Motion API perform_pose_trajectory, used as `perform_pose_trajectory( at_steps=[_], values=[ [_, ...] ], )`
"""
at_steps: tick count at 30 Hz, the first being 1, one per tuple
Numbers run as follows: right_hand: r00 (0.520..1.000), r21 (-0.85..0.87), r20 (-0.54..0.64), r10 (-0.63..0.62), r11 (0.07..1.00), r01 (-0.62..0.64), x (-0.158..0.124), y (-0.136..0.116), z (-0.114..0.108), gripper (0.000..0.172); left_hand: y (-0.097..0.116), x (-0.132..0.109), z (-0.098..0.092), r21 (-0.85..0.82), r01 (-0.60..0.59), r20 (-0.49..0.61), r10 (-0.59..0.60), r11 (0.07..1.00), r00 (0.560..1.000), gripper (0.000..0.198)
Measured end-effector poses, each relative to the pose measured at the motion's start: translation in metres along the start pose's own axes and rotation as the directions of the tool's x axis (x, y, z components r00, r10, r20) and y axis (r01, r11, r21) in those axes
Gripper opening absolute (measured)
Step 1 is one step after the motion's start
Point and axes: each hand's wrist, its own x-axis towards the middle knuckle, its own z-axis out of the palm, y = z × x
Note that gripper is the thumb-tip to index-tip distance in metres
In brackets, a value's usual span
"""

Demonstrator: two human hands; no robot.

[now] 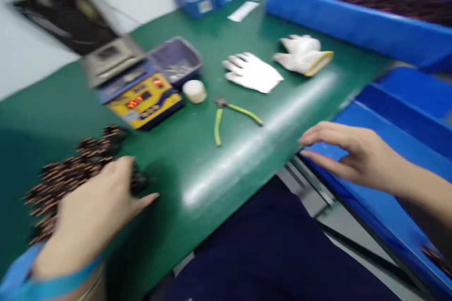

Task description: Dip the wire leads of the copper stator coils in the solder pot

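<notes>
Dark parts with copper-coloured ends (67, 174) lie in a pile on the green table (165, 150) at the left. My left hand (102, 197) reaches over the pile's near side, thumb apart from the fingers, by a dark part at its fingertips; whether it grips that part is hidden. Over the table's right edge, beside the blue tray (370, 188), my right hand (346, 150) has its thumb and fingers apart with nothing visible between them. Cutting pliers with green handles (218, 127) lie spread on the table between the hands.
A yellow and blue device with a red display (141, 103) stands at the left, near a grey bin (194, 54) and a white round item (194, 91). White gloves (252, 73) lie mid-table. A large blue bin (318, 19) of dark parts and small blue boxes (196, 4) are behind.
</notes>
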Motion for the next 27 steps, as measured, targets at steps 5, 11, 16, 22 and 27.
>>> perform_pose_trajectory(
  at_steps=[5,11,16,22,27],
  values=[
    [0.915,0.461,0.011,-0.403,0.815,0.353,0.129,-0.067,0.073,0.006,-0.016,0.007,0.007,0.049,-0.066,0.021,0.065,0.997,0.998,0.039],
    [0.947,0.439,-0.013,-0.321,0.849,0.294,0.197,-0.073,0.162,0.006,-0.01,0.02,0.015,-0.287,-0.169,-0.346,0.062,0.943,0.936,0.06],
    [0.954,0.399,0.161,-0.253,0.901,0.172,0.187,-0.062,0.177,0.018,0.003,0.029,0.043,-0.379,-0.086,-0.269,-0.02,0.921,0.963,0.041],
    [0.942,0.418,0.228,-0.247,0.899,0.134,0.187,-0.07,0.177,0.03,0.012,0.036,0.058,-0.544,-0.207,-0.348,0.006,0.813,0.938,0.052],
    [0.976,0.53,0.125,-0.176,0.844,0.084,0.192,-0.068,0.184,0.023,0.014,0.038,0.055,-0.658,-0.151,-0.298,-0.071,0.738,0.952,0.034]
  ],
)
